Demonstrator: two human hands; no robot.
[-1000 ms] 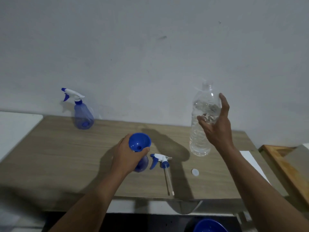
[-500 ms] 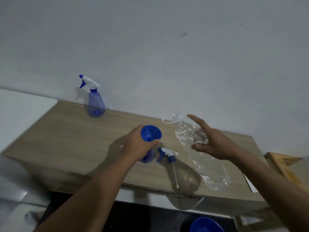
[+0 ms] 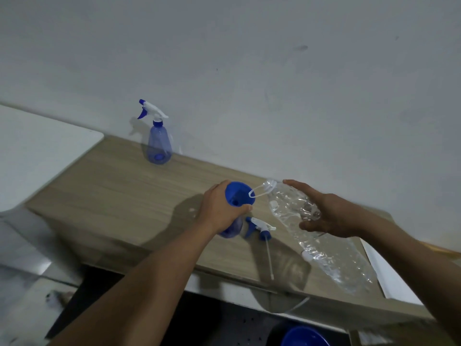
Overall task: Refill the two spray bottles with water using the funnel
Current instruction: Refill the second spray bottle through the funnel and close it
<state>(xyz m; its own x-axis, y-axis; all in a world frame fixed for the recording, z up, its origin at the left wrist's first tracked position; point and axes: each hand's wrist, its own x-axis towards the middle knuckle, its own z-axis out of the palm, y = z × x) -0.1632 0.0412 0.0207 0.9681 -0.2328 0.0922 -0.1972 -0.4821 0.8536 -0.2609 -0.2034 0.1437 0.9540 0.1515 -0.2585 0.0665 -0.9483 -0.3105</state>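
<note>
Head view: left fingers (image 3: 216,194) tight around funnel (image 3: 236,195), right fingers (image 3: 311,224) around tilted water bottle (image 3: 289,208) beside it.

Upright no longer: water bottle (image 3: 321,255), mouth perhaps at funnel (image 3: 239,193).

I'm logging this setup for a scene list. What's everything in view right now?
capped spray bottle: 1, translucent blue, upright at table's back by wall
open spray bottle: 1, translucent blue, under funnel
funnel: 1, blue, atop open spray bottle
spray head: 1, white and blue, lying on table beside it
water bottle: 1, clear, tilted, mouth toward funnel
table: 1, light wood, against wall
basin: 1, blue, bottom edge
left hand: 1, grips funnel
right hand: 1, holds water bottle
</note>
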